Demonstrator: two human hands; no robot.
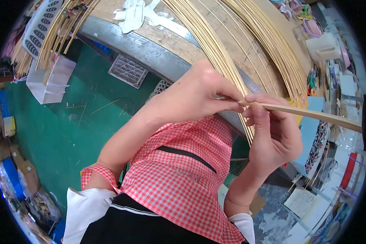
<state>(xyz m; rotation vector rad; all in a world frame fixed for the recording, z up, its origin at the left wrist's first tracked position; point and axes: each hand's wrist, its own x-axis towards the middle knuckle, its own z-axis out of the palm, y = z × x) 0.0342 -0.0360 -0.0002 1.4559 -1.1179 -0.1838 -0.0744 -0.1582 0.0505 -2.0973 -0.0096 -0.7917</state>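
Both hands meet in front of me at the end of a thin bamboo strip [313,115], which runs off to the right past the picture's rim. My left hand [203,91] pinches the strip's tip between thumb and fingers. Close beside it, my right hand [274,130] grips the strip with thumb and fingertips, the other fingers curled. Behind and under the hands lies a bundle of long thin bamboo sticks [209,44] across the bench, its near ends passing between my hands and hanging over the bench edge.
More bamboo sticks [268,36] lie on the wooden workbench [166,40] with its metal edge. White paper cut-outs [133,16] sit at the back. A grey crate [128,71] and a white bin [51,79] stand on the green floor. At right are a white jug [323,46] and a light-blue box [313,134].
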